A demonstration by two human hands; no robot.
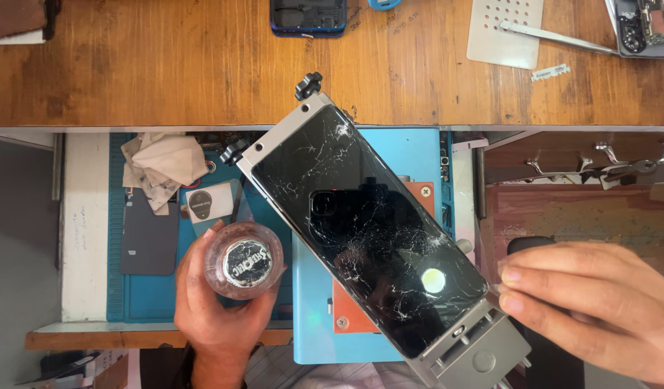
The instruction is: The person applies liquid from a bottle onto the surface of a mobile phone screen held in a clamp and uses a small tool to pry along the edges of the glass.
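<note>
A phone with a badly cracked black screen (368,223) lies clamped diagonally in a grey metal fixture (476,349) with black knobs at its upper end. My left hand (213,310) grips a small clear bottle with a black-and-white cap (244,261), held upright just left of the phone. My right hand (591,306) hovers at the lower right, fingers pinched together beside the fixture's lower end; whether anything sits between the fingertips is too small to tell.
A wooden bench (166,65) carries another phone (307,16), a perforated metal plate (505,32), tweezers (555,37) and an opened device (645,25). Below lie a blue mat (152,295), a crumpled cloth (163,166) and a dark phone back cover (148,230).
</note>
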